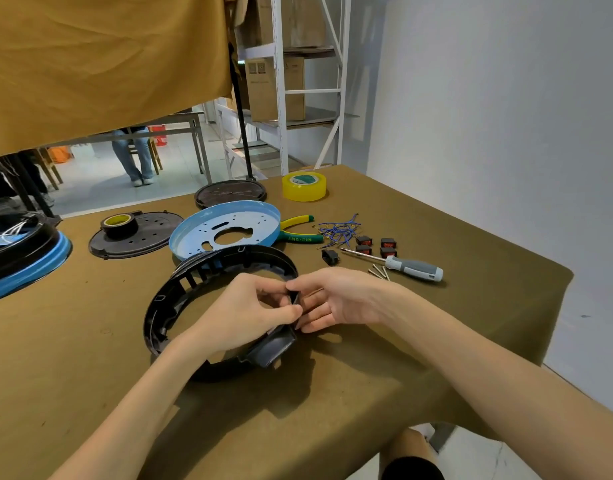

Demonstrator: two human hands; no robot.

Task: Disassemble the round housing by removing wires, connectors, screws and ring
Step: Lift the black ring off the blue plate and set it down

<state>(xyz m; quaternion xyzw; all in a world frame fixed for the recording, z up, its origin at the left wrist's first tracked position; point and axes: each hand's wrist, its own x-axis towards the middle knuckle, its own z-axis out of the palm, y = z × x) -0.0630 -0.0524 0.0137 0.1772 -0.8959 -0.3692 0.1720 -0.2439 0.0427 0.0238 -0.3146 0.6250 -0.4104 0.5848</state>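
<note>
A black plastic ring housing (180, 292) lies tilted on the olive-covered table (90, 358). My left hand (242, 310) reaches through the ring and pinches its right rim from inside. From the outside, my right hand (336, 299) grips the same spot, fingers against the rim. A light blue round metal pan (225, 228) sits just behind the ring. Loose blue wires (338, 232), several red rocker switches (376, 245), a black connector (330, 257), three screws (379, 271) and a grey-handled screwdriver (412, 268) lie to the right.
Green-handled pliers (298, 230), a yellow tape roll (304, 186), a black disc (135, 233) carrying a tape roll (118, 224), another dark disc (230, 194) and a black-and-blue housing (21, 251) at far left. The table edge drops off at right. A person's legs show beyond.
</note>
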